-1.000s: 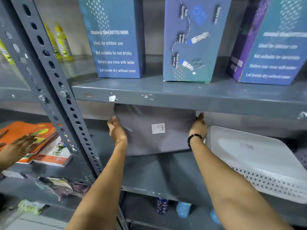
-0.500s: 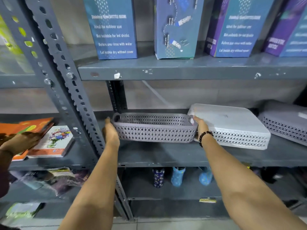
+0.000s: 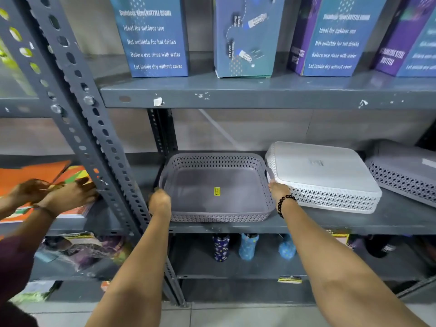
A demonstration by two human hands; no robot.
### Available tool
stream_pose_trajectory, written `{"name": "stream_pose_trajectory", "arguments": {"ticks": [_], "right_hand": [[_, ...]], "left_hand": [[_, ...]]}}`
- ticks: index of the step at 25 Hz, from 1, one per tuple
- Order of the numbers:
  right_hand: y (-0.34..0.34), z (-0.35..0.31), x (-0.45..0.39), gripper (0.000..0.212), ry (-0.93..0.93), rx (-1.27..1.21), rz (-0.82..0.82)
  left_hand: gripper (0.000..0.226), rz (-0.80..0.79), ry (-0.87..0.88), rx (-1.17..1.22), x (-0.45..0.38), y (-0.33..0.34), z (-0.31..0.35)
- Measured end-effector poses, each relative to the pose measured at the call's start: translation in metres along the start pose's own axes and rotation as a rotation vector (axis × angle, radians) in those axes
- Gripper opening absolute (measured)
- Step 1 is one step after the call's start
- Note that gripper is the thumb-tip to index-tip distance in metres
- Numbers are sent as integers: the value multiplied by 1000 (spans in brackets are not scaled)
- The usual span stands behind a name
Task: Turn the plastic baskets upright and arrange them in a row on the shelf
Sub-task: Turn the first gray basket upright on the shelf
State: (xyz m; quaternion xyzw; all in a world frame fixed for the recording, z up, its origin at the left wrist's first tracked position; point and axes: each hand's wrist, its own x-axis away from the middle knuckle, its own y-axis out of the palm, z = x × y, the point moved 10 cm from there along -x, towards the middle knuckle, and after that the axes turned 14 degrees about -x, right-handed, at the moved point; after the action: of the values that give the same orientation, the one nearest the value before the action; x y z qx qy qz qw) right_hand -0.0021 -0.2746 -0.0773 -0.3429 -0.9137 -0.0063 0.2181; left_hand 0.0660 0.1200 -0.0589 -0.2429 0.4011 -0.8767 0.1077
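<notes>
A grey-purple plastic basket [image 3: 214, 192] stands upright at the left end of the middle shelf [image 3: 354, 223], open side up, a yellow sticker on its floor. My left hand [image 3: 160, 204] grips its left rim and my right hand [image 3: 278, 190], with a black bead bracelet at the wrist, grips its right rim. Touching it on the right lies a white basket [image 3: 323, 175], upside down. Further right a second grey basket [image 3: 405, 173] also lies bottom up, cut off by the frame's edge.
Tall blue and purple bottle boxes [image 3: 155, 36] stand on the shelf above. A perforated steel upright [image 3: 94, 128] rises left of the basket. Another person's hands [image 3: 59, 194] handle books [image 3: 28, 175] in the left bay. Patterned bottles [image 3: 247, 246] stand on the lower shelf.
The grey-purple basket went from standing on edge with its bottom toward me to resting upright on the shelf. The view has moved closer and now looks down into it.
</notes>
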Motion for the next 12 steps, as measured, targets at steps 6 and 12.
{"name": "stream_pose_trajectory", "arguments": {"ticks": [6, 12], "right_hand": [[-3, -3, -9, 45, -33, 31, 43], [-6, -7, -5, 47, -61, 51, 105]], "left_hand": [[36, 64, 21, -156, -15, 1, 1], [38, 118, 4, -41, 2, -11, 6]]}}
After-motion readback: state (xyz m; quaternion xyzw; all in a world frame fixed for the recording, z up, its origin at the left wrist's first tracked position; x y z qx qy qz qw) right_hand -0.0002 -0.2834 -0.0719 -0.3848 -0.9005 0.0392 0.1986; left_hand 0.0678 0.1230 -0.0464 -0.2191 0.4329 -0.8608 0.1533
